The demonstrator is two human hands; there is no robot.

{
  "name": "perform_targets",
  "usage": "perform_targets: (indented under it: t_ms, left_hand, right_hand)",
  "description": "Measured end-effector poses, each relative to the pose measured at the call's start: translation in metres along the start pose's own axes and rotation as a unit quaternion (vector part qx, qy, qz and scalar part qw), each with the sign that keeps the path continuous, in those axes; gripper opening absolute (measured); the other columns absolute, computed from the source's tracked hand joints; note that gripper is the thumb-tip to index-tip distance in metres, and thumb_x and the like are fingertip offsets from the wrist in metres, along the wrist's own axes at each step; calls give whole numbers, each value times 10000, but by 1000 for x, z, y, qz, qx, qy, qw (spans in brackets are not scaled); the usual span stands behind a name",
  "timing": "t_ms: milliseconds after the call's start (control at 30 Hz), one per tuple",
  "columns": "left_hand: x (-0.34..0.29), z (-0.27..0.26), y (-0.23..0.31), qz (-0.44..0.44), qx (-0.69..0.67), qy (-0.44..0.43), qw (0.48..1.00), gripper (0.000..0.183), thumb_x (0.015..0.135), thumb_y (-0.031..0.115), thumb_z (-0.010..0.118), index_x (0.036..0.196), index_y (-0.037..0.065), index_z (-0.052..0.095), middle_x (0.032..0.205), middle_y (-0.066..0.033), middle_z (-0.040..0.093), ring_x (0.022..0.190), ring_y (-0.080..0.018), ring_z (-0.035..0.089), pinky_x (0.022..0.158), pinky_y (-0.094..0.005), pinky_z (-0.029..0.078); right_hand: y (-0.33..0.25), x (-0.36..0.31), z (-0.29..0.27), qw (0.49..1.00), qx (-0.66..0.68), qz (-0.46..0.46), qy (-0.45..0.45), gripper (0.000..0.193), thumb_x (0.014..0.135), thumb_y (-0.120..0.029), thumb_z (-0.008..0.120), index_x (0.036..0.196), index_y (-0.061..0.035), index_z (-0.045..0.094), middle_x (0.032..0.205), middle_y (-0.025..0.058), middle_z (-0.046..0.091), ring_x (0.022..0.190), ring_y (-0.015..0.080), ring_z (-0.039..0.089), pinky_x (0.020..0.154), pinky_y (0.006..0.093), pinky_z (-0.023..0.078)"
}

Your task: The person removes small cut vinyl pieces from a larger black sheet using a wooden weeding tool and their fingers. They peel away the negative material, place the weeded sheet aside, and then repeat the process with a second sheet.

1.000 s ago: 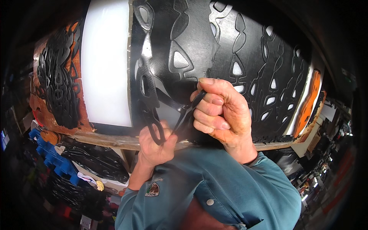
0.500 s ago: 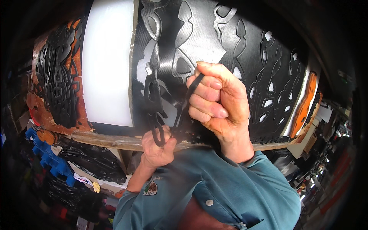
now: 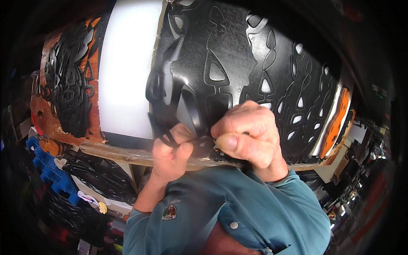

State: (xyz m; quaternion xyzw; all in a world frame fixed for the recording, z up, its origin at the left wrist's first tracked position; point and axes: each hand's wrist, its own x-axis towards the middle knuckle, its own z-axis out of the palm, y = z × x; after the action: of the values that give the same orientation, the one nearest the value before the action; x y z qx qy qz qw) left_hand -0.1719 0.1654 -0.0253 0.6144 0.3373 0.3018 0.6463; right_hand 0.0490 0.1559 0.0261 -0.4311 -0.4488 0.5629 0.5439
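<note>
A large black rubber sheet (image 3: 238,51), die-cut with long outlines and small openings, lies across the bench. At the sheet's lower left edge, my left hand (image 3: 172,155) is closed around a looped black rubber cutout (image 3: 157,89) that has partly lifted from the sheet. My right hand (image 3: 250,134) is to its right, low over the sheet, thumb pressed against curled fingers. Dark rubber stretches between the two hands and reaches the right fingertips; their grip on it is partly hidden and blurred.
At the left, a pile of black cutouts (image 3: 70,80) rests on a reddish-brown board beside a white panel (image 3: 127,72). An orange shaped piece (image 3: 335,123) lies at the right end. The bench's wooden edge (image 3: 119,155) runs in front of me; blue blocks (image 3: 53,172) stand below left.
My right hand has come down toward the bench edge and turned, its thumb now facing me. The cutout by my left hand has shifted, and the view has moved slightly.
</note>
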Motion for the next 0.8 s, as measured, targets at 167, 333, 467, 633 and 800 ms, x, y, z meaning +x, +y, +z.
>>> perform_targets:
  t_ms: [167,333,467,633,800]
  left_hand:
    - [26,6,31,-94,-208,98,969,375,1014,248,741,1219,-53,647,1019,-32,674,886,-107,597,793,-294,506]
    - [44,0,36,-197,-140,109,964,235,977,90,758,1165,-35,695,889,25,668,754,-34,572,659,-215,466]
    - [44,8,23,-189,-140,138,962,189,984,77,752,1148,-10,714,874,33,681,752,-32,579,671,-207,463]
    - [35,19,9,-115,-177,184,960,198,992,97,760,1164,14,707,979,26,678,819,-40,582,703,-195,464]
    - [26,22,-8,-52,-201,155,966,177,1029,113,709,1169,23,651,1036,-12,665,902,-69,561,800,-233,446]
  right_hand:
    - [16,-9,-8,979,-132,-129,-81,246,870,-90,690,683,49,609,543,88,502,421,266,495,435,401,368]
    - [30,-16,4,956,-226,-156,-100,285,871,-42,727,658,-21,538,594,83,489,475,293,526,434,408,384]
    - [22,-13,-8,947,-262,-147,-117,286,908,-155,720,696,-40,568,625,90,543,523,317,570,477,418,439]
    - [41,10,-18,966,-223,-116,55,316,927,-111,724,1234,-36,724,797,86,651,594,226,616,550,336,491]
    - [76,17,-17,930,-337,-148,19,320,920,-200,784,1226,-107,759,782,64,694,611,239,672,525,341,529]
